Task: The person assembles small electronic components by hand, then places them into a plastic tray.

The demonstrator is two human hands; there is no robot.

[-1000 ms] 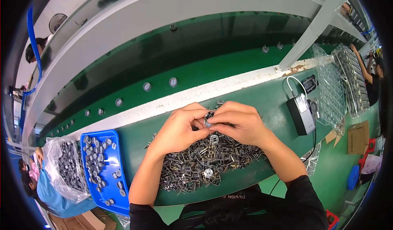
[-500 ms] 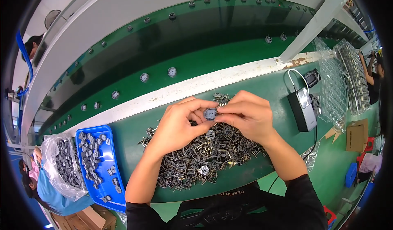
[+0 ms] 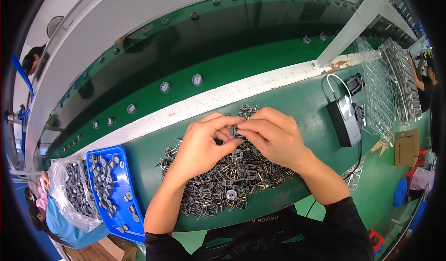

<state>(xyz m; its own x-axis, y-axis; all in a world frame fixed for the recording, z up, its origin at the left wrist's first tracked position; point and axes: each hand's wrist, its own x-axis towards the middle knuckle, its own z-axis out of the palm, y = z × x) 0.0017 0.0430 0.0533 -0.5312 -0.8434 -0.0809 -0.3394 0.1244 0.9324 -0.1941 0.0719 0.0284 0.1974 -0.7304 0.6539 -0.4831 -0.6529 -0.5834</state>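
Note:
My left hand (image 3: 203, 144) pinches a small round grey plastic part (image 3: 233, 131) between thumb and fingers. The fingertips of my right hand (image 3: 274, 134) press against the same part from the other side. My fingers cover much of it, so its face is only partly visible. Below both hands spreads a heap of small dark parts with metal pins (image 3: 218, 186) on the green table. Left of my forearm, a blue tray (image 3: 123, 168) holds several loose round grey parts, similar to the one in my hands.
Beside the tray lies a clear plastic bag (image 3: 58, 177) full of grey parts. Past a white rail (image 3: 218, 98), a green conveyor belt (image 3: 246, 68) carries spaced-out round parts. A black-and-white power bank (image 3: 344, 121) with cables and clear plastic trays (image 3: 378, 93) are on the right. People sit nearby.
The grey part has tilted, so its face no longer points toward me. My right hand has shifted slightly left, its fingers closer over the part.

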